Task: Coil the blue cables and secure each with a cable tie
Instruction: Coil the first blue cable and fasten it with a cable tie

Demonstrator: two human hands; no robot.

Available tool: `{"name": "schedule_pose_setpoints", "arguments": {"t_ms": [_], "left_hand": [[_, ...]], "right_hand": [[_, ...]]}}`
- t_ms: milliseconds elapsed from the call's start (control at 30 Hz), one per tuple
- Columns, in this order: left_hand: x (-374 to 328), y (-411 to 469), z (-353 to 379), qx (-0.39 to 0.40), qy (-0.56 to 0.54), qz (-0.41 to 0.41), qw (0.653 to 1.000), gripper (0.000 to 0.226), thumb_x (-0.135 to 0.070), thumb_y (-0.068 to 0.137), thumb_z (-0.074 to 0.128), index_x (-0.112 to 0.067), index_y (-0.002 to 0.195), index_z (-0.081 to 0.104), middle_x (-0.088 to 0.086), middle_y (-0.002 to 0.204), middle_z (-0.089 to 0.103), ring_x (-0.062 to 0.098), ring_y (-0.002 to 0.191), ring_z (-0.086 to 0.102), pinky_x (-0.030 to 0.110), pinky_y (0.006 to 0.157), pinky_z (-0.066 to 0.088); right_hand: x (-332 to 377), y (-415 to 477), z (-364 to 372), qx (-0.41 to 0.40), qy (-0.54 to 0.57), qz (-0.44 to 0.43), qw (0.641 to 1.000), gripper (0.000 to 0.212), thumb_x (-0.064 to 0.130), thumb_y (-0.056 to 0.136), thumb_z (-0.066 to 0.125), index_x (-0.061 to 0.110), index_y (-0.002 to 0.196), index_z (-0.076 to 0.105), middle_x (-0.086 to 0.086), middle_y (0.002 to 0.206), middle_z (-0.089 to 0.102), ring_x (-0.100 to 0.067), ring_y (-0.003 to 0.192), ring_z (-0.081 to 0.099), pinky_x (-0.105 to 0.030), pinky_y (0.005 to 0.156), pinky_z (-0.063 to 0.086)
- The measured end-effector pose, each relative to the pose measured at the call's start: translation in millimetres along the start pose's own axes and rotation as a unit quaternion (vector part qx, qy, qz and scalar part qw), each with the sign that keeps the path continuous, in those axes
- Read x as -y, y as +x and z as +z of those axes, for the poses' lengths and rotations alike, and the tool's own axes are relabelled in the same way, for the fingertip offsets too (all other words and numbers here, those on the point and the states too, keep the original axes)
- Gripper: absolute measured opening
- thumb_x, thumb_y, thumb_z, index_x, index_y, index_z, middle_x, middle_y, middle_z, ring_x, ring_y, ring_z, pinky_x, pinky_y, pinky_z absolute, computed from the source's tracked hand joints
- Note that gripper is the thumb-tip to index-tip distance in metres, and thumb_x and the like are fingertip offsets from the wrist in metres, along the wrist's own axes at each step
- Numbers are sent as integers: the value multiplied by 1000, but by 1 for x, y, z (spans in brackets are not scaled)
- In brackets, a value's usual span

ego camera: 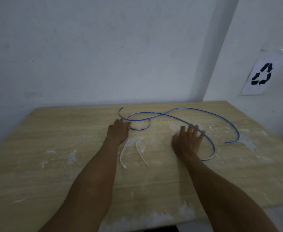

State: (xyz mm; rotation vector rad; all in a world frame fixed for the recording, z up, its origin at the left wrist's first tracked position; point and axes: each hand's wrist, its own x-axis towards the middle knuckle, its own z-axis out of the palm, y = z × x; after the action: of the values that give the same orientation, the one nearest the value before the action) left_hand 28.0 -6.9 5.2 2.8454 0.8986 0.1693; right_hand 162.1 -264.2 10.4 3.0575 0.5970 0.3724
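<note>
A long blue cable [174,116] lies loose on the wooden table [57,141], looping at the far middle and sweeping right to an end near the right side. My left hand [119,131] lies palm down with its fingertips touching the small loop of the cable. My right hand [187,139] is spread flat, fingers straight, resting over a stretch of the cable. Two white cable ties [138,148] lie on the table between my hands; one of them runs partly under my left wrist.
White smears and patches mark the tabletop. A pale wall stands right behind the table. On the wall at the right hangs a paper sheet with a recycling symbol [262,74]. The table's front edge runs near the bottom of the view.
</note>
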Motion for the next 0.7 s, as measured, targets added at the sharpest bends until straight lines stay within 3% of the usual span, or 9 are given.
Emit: {"name": "schedule_pose_setpoints", "arguments": {"t_ms": [67, 133, 300, 467, 533, 700], "left_hand": [[-6, -6, -1, 21, 18, -7, 1000, 49, -23, 108, 31, -28, 157, 29, 12, 161, 28, 32, 147, 27, 53, 114, 31], [-11, -9, -2, 31, 24, -15, 999, 59, -15, 104, 36, -30, 159, 20, 11, 163, 24, 32, 148, 25, 53, 114, 30], [-40, -14, -10, 33, -6, -19, 999, 63, -10, 102, 37, -28, 160, 19, 12, 169, 0, 32, 155, 4, 55, 119, 21], [-76, -14, -10, 34, 2, 42, 999, 54, -22, 106, 36, -26, 159, 23, 14, 168, 3, 31, 155, 8, 55, 117, 24], [-91, -16, -5, 36, 10, 60, 998, 51, -31, 108, 30, -26, 158, 23, 13, 167, 5, 31, 154, 11, 54, 117, 25], [-123, -23, 10, 34, -7, 106, 994, 59, -40, 108, 30, -35, 161, 4, 11, 169, -5, 27, 156, -1, 55, 120, 16]], "right_hand": [[-14, -3, 3, 40, 24, 118, 992, 63, 53, 97, 33, 15, 146, 44, -23, 159, 30, -44, 148, 22, -65, 117, 12], [-20, -8, 4, 77, 48, 181, 979, 70, 60, 94, 32, 14, 144, 48, -26, 157, 32, -48, 145, 26, -66, 113, 18], [-17, -14, -4, 73, 60, 180, 979, 61, 53, 97, 40, 12, 141, 51, -27, 158, 29, -47, 142, 29, -57, 111, 29], [-30, -14, -5, 78, 95, 271, 955, 65, 50, 95, 42, 6, 143, 46, -31, 155, 33, -46, 144, 27, -61, 116, 17], [-31, -13, -4, 78, 90, 244, 962, 55, 44, 97, 42, 8, 139, 50, -28, 149, 42, -44, 139, 35, -59, 116, 20], [-27, -8, -1, 17, 123, 63, 990, 30, 11, 98, 47, 13, 126, 56, -15, 128, 57, -37, 122, 47, -50, 100, 39]]}}
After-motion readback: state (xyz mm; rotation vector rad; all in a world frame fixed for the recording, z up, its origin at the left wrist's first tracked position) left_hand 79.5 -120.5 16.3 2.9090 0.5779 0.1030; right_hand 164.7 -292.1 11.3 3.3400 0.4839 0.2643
